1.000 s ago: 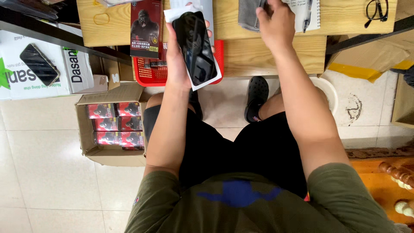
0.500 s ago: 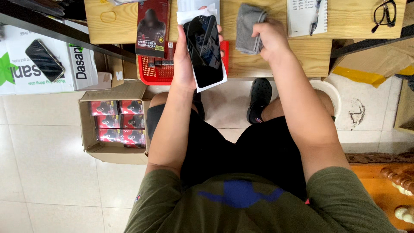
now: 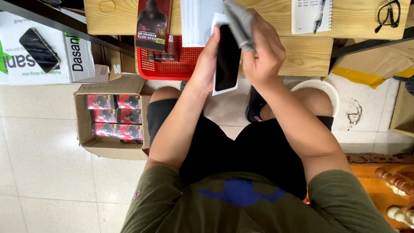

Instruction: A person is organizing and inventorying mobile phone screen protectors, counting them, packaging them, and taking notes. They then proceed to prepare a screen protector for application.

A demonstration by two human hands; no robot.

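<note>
Seen from above: black glass panel on white backing (image 3: 227, 58) held over the lap at the desk (image 3: 310, 56) edge, cradled in left hand (image 3: 207, 60); grey cloth (image 3: 239, 19) pinched in right hand (image 3: 265, 54). Best wiped in light, even strokes, panel gripped by its edges. One panel, one cloth, one red basket (image 3: 172, 64), one pair of glasses (image 3: 390, 15).

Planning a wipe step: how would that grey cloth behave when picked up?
The grey cloth droops folded from the right hand, so it is probably floppy and light. Its soft weave likely grips, not slips, against the black glass panel.
</note>
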